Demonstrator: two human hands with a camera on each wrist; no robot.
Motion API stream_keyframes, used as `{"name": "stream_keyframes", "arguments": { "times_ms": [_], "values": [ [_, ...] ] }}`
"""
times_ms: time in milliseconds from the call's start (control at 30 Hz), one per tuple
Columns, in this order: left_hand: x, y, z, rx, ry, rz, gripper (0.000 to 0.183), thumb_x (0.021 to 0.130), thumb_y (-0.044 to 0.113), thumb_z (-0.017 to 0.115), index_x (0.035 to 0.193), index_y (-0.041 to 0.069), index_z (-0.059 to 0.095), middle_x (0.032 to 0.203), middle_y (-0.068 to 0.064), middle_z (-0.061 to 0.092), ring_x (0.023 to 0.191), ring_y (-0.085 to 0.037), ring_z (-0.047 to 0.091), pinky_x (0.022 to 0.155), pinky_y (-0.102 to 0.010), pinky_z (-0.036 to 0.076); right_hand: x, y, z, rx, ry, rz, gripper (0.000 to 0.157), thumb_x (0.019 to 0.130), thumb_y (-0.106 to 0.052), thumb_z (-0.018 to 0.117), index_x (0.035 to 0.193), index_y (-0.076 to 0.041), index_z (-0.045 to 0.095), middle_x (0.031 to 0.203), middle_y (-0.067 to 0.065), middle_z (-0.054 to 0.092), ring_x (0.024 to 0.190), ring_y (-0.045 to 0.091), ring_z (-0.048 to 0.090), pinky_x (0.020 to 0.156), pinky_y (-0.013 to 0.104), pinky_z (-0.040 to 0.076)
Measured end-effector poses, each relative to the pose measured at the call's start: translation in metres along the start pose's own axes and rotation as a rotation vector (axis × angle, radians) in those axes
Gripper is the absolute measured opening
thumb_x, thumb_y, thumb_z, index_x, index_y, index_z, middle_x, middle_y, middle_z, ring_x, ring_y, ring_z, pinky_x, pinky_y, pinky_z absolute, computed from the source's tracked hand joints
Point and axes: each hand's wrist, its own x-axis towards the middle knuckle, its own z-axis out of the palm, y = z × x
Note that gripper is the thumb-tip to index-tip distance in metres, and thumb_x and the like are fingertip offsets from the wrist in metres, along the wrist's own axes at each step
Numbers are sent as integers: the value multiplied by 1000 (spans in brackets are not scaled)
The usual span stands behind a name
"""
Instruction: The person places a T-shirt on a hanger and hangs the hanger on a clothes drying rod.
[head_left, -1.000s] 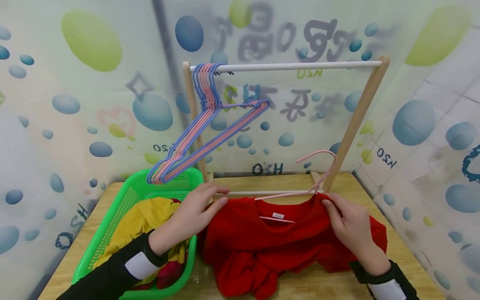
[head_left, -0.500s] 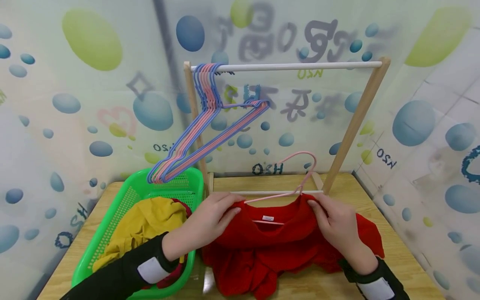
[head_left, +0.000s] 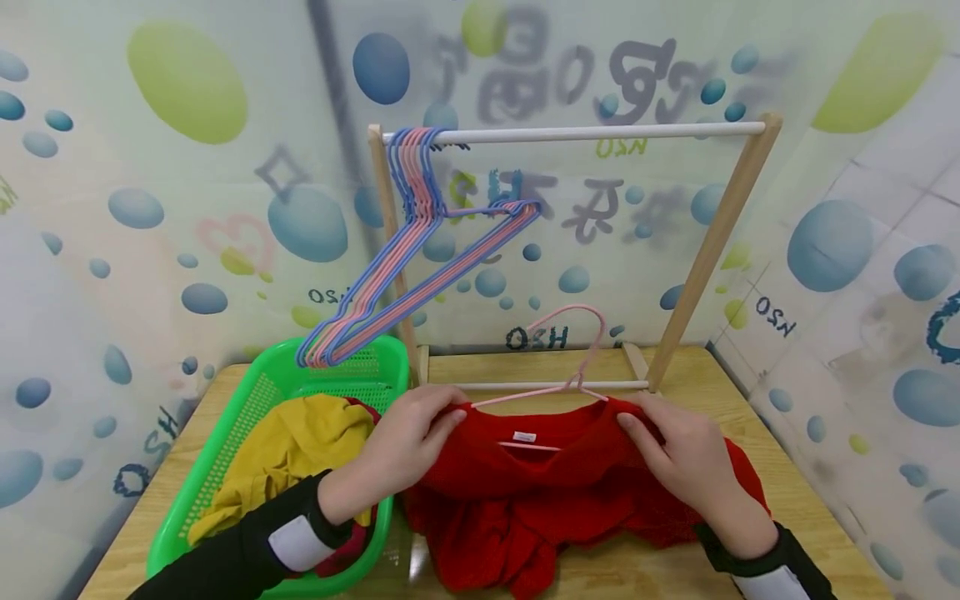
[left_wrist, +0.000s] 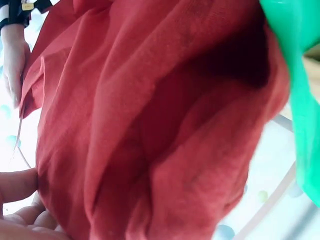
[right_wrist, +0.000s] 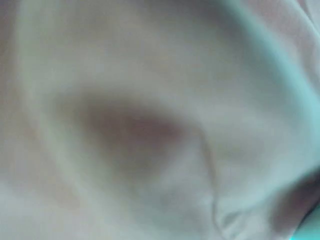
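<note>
In the head view, a red garment (head_left: 525,492) lies across the lower centre of the frame, bunched on a wooden table (head_left: 795,496), with a white label (head_left: 524,437) inside its wide neckline. The left hand (head_left: 397,442) pinches its collar area on the left side of the frame, thumb against fingers, and the right hand (head_left: 690,454) grips the matching place on the right. Between the hands a pink hanger (head_left: 579,377) sits inside the neckline, its hook rising just above the centre of the fabric. In the lower left, a green basket (head_left: 367,377) contains a yellow cloth (head_left: 292,450) and a dark red cloth (head_left: 348,554), both partly behind the left arm. Higher up, a bunch of blue and pink hangers (head_left: 423,196) hangs at the left end of a white rail (head_left: 600,132) on a wooden rack (head_left: 715,250). In the left wrist view, the red garment fills most of the frame; the left fingers hold its edge at lower left, the other hand shows at upper left, and something green crosses the right side. The right wrist view is too blurred to tell that hand's state.
</note>
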Motion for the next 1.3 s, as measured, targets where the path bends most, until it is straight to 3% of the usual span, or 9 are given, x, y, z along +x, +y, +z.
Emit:
{"name": "stream_keyframes", "arguments": {
  "times_ms": [133, 200, 300, 467, 767, 933, 1033, 1167, 1300],
  "values": [
    [-2, -4, -2, 13, 36, -7, 6, 93, 9, 61, 96, 10, 67, 87, 6, 62, 80, -8, 56, 70, -28, 47, -7, 8, -6, -40, -16, 33, 18, 83, -16, 73, 98, -6, 71, 85, 3, 69, 72, 17, 66, 64, 39, 54],
    [-3, -5, -3, 10, 47, -13, 5, 93, 9, 62, 95, 10, 66, 86, 5, 62, 77, -8, 55, 68, -28, 47, -11, 13, -9, -48, -17, 48, 21, 79, -12, 75, 98, -3, 71, 91, 10, 70, 78, 24, 68, 67, 43, 54],
    [-3, -6, -5, -7, 48, -36, 5, 93, 9, 61, 95, 10, 66, 85, 5, 61, 74, -8, 53, 66, -28, 46, -16, 20, -12, -73, -17, 70, 19, 77, -8, 75, 95, -3, 70, 88, 9, 70, 75, 23, 68, 65, 43, 53],
    [-4, -8, -9, -15, 50, -94, 6, 94, 9, 60, 95, 11, 66, 83, 8, 59, 72, -8, 50, 65, -28, 44, -25, 30, -15, -117, -11, 119, 13, 78, -7, 74, 89, -9, 68, 81, 1, 67, 67, 17, 64, 62, 38, 52],
    [-6, -14, -15, -59, 84, -142, 7, 93, 6, 61, 94, 10, 66, 77, 11, 55, 68, -9, 47, 64, -28, 43, -48, 47, -19, -102, 44, 281, 11, 88, -14, 68, 95, -6, 67, 82, 6, 68, 69, 21, 60, 69, 20, 43],
    [-6, -15, -17, -65, 100, -144, 8, 93, 7, 61, 94, 12, 67, 81, 11, 59, 71, -8, 49, 65, -29, 44, -57, 52, -20, -60, 180, 349, 11, 94, -6, 58, 92, 0, 66, 80, 11, 65, 78, -5, 51, 77, 6, 33],
    [-7, -16, -18, -52, 106, -130, 9, 93, 7, 62, 95, 12, 69, 84, 10, 61, 74, -8, 51, 67, -30, 46, -57, 55, -23, -56, 255, 350, 13, 95, -5, 56, 89, 1, 66, 69, 7, 57, 71, -13, 39, 67, 8, 33],
    [-7, -17, -18, -52, 111, -122, 9, 92, 6, 63, 96, 11, 70, 85, 9, 62, 75, -8, 53, 68, -29, 47, -54, 61, -33, -124, 335, 343, 16, 96, -8, 56, 87, 2, 66, 59, 3, 46, 53, -7, 28, 45, 14, 26],
    [-7, -17, -18, -83, 141, -122, 10, 92, 7, 63, 97, 10, 71, 87, 8, 63, 75, -8, 53, 67, -28, 47, -52, 63, -42, -193, 337, 441, 18, 96, -12, 57, 88, 2, 65, 60, 10, 51, 52, -9, 26, 46, 9, 24]
  ]
}}
